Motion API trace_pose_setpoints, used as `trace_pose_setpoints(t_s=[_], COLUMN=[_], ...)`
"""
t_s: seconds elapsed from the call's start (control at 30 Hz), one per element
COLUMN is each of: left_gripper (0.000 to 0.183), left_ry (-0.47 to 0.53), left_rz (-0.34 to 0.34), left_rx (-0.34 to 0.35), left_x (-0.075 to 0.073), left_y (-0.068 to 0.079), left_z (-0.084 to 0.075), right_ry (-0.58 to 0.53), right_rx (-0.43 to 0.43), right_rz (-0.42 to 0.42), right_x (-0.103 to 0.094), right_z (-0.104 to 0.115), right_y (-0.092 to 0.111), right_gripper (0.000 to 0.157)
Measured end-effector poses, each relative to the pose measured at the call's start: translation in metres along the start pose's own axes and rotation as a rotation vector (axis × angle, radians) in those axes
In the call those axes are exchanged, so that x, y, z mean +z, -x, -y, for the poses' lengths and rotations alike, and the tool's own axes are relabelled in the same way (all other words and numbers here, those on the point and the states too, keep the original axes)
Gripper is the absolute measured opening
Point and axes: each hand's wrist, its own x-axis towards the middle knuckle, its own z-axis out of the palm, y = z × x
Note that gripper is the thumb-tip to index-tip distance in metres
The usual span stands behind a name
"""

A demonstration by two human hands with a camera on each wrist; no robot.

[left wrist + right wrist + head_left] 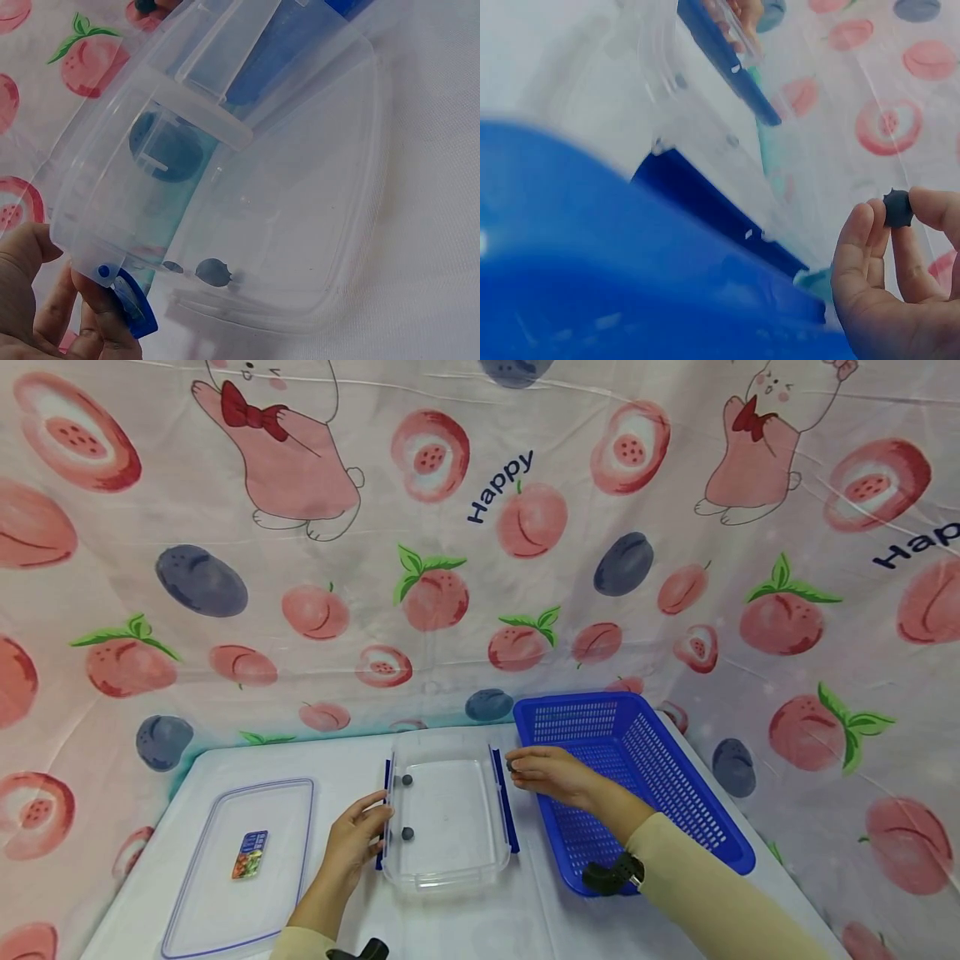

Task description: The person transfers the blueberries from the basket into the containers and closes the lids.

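Note:
A clear plastic box (pixel 450 878) with blue side latches stands on the white table, and two blueberries (pixel 407 833) lie inside near its left wall. My left hand (pixel 352 835) holds the box's left side; in the left wrist view its thumb and fingers (pixel 101 315) are around the edge by a blue latch (pixel 135 304). Between the box and a blue basket, my right hand (pixel 551 774) is raised. Its thumb and fingertips pinch another blueberry (pixel 898 208), clearly seen in the right wrist view.
The blue perforated basket (pixel 701 802) stands right of the box, under the right forearm. At the left lies a clear lid (pixel 202 860) with a blue rim and a colourful label (pixel 250 855). A fruit-patterned cloth (pixel 360 568) hangs behind the table.

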Motion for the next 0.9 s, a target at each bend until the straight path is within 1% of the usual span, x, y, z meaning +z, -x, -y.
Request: trace_pose_setpoints(t_s=[0.13, 0.27, 0.37, 0.53, 0.7, 0.9], left_gripper=[0.049, 0.049, 0.049, 0.049, 0.049, 0.047], left_ry=[-0.004, -0.002, -0.007, -0.010, -0.004, -0.005], left_rz=[-0.002, -0.002, -0.004, -0.010, -0.007, -0.017], left_rx=[0.000, 0.005, 0.007, 0.002, 0.003, -0.006], left_x=[0.000, 0.000, 0.000, -0.001, -0.002, 0.000], left_y=[0.002, 0.001, 0.000, 0.000, 0.001, 0.000], left_z=[-0.002, -0.002, -0.001, -0.002, -0.003, -0.003], right_ry=[-0.017, -0.018, -0.015, -0.018, -0.025, -0.027], right_rx=[0.013, 0.022, 0.022, 0.016, 0.005, 0.025], right_rz=[0.008, 0.003, -0.003, 0.007, 0.018, 0.012], right_x=[0.009, 0.017, 0.022, 0.030, 0.041, 0.054], right_z=[-0.001, -0.002, -0.003, -0.006, -0.007, -0.007], right_y=[-0.005, -0.008, -0.010, -0.016, -0.021, -0.025], right_gripper=[0.045, 0.043, 0.041, 0.043, 0.039, 0.039])
